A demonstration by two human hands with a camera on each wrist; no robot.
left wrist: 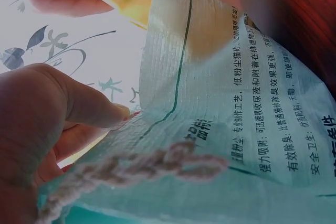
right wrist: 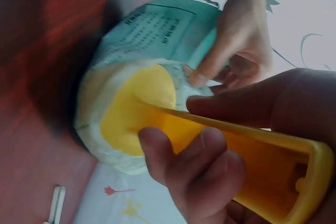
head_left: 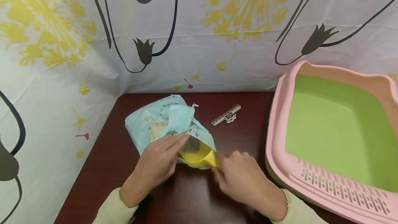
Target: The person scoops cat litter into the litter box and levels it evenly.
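A light-blue printed bag (head_left: 149, 115) lies on the table with its mouth toward me. My left hand (head_left: 160, 158) pinches the rim of that mouth between thumb and fingers, as the left wrist view shows. In my right hand (head_left: 240, 175) is the handle of a yellow scoop (head_left: 199, 158). The scoop's head sits inside the bag's mouth, partly hidden by the bag wall. The right wrist view shows the hollow underside of the handle (right wrist: 273, 171), with fingers and thumb curled round it. A twisted cord (left wrist: 136, 174) hangs across the bag in the left wrist view.
To the right stands a large litter box with a pink rim (head_left: 276, 144) and green base (head_left: 329, 123). A ruler-shaped clip (head_left: 226, 115) lies behind the bag's mouth on the dark red table (head_left: 248, 113). Patterned cloth (head_left: 192, 27) hangs behind and at left.
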